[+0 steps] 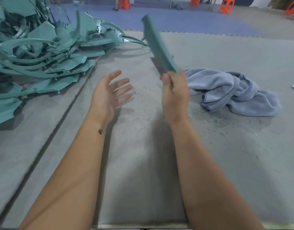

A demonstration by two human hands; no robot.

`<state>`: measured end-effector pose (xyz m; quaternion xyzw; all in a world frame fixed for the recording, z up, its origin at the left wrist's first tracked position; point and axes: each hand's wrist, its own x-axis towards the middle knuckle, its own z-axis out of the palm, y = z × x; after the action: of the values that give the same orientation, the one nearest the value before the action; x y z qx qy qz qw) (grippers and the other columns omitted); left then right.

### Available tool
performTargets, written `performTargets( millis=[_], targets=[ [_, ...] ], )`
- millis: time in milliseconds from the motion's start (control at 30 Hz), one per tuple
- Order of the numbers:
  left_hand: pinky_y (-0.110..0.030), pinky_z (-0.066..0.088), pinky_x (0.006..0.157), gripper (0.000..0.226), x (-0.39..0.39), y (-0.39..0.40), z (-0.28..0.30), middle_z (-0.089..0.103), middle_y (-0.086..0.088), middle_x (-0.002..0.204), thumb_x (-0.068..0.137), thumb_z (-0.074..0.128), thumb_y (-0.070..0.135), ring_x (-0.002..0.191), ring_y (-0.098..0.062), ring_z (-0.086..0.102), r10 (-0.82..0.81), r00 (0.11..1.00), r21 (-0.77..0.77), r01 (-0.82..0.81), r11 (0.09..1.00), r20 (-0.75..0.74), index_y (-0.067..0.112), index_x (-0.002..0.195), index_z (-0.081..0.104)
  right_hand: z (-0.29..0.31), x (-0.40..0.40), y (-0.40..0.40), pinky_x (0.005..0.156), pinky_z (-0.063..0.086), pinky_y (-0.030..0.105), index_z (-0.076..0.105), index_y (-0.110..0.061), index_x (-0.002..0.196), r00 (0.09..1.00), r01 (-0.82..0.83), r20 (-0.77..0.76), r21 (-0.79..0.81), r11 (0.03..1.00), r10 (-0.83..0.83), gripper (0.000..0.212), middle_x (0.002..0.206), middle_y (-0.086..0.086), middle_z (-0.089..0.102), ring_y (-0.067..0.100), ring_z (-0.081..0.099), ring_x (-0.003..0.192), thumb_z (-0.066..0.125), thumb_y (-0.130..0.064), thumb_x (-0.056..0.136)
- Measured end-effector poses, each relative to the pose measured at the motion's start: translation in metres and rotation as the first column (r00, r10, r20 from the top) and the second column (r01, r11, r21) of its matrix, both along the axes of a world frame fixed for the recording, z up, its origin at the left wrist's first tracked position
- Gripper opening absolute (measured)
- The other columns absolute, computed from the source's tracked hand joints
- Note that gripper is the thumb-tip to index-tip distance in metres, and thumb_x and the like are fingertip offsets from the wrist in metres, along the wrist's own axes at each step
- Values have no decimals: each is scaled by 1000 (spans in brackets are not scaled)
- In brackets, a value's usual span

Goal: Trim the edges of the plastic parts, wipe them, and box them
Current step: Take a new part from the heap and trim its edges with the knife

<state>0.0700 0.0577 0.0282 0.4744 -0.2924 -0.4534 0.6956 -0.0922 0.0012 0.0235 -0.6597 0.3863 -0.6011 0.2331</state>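
The right hand [175,95] grips one teal plastic part [159,45] by its lower end, fingers and thumb curled round it. The part rises from the fist toward the upper centre of the frame, tilted left, clear of the grey mat [143,163]. A flat brownish blade-like tool [157,66] appears to be held in the same fist, lying along the part's left side; motion blur prevents confirmation. Holding the part by one end leaves most of its length free, which suits inspection or trimming of the edge.

The left hand [110,93] is spread wide, palm turned toward the part, holding nothing. It sits just left of the right hand and below the part, probably positioned to receive or steady it.

The pile of untrimmed parts [40,58] occupies the upper left of the frame. A blue cloth [232,92] lies crumpled at right of centre, near the right hand, within reach for wiping. Fine teal shavings [216,120] lie scattered on the mat below the cloth. No box is in view.
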Motion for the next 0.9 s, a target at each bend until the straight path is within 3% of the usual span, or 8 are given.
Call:
performTargets(
  millis=[167, 267, 333, 400, 500, 667, 767, 900],
  targets=[
    [-37, 55, 90, 28, -7, -7, -7, 65, -11, 118, 104, 36, 35, 102, -24, 68, -143, 983, 116, 130, 985, 114, 24, 121, 57, -2, 15, 8, 77, 35, 13, 62, 5, 89, 999, -36, 19, 40, 999, 35, 15, 90, 2, 51, 11, 46, 81, 50, 0, 95],
    [-33, 55, 92, 24, -16, -11, -8, 67, -12, 109, 103, 41, 28, 92, -20, 69, -136, 974, 174, 104, 979, 179, 19, 108, 62, 4, 26, 13, 87, 43, 24, 61, -5, 84, 971, -148, 213, 165, 975, 112, 19, 86, 5, 54, 17, 58, 89, 47, -3, 98],
    [-31, 54, 91, 22, -19, -13, -8, 67, -13, 107, 102, 43, 26, 89, -19, 69, -137, 974, 189, 102, 977, 181, 15, 105, 62, 8, 30, 16, 91, 50, 30, 54, -11, 81, 824, -377, 539, 290, 880, 175, 24, 83, 2, 57, 20, 66, 94, 42, -7, 102],
    [-29, 54, 89, 22, -20, -14, -9, 67, -13, 107, 102, 43, 26, 90, -19, 68, -139, 974, 188, 105, 977, 177, 13, 108, 60, 9, 30, 14, 88, 54, 27, 50, -10, 83, 571, -592, 809, 288, 753, 140, 23, 88, 0, 56, 16, 70, 90, 39, -11, 104],
    [-31, 56, 88, 23, -20, -15, -10, 67, -13, 110, 101, 47, 28, 95, -22, 69, -112, 982, 179, 84, 980, 152, 12, 115, 58, 5, 24, 7, 73, 58, 27, 50, -7, 92, 405, -733, 914, 301, 610, 35, 18, 95, 4, 58, 16, 73, 81, 39, -14, 104],
    [-23, 57, 69, 21, -19, -15, -10, 74, -3, 95, 100, 48, 31, 81, -13, 72, -79, 988, 152, 58, 987, 135, 16, 105, 63, 5, 25, 12, 60, 57, 28, 55, -6, 91, 733, -653, 658, 610, 449, 174, 22, 85, 13, 69, 21, 70, 67, 40, -17, 103],
    [-24, 57, 64, 23, -20, -16, -10, 75, -2, 82, 100, 49, 29, 75, -15, 72, -27, 996, 141, 15, 990, 88, 15, 99, 66, 8, 28, 17, 51, 49, 25, 58, -10, 81, 859, -502, 444, 631, 591, 256, 25, 69, 7, 67, 16, 63, 51, 45, -16, 100],
    [-32, 59, 75, 25, -20, -19, -14, 71, -14, 105, 100, 51, 23, 87, -23, 72, 49, 997, 154, -58, 986, 61, 6, 117, 56, 8, 25, 18, 47, 41, 20, 55, -14, 72, 941, -308, 281, 480, 822, 189, 28, 63, 2, 55, 8, 51, 45, 45, -13, 99]
  ],
)
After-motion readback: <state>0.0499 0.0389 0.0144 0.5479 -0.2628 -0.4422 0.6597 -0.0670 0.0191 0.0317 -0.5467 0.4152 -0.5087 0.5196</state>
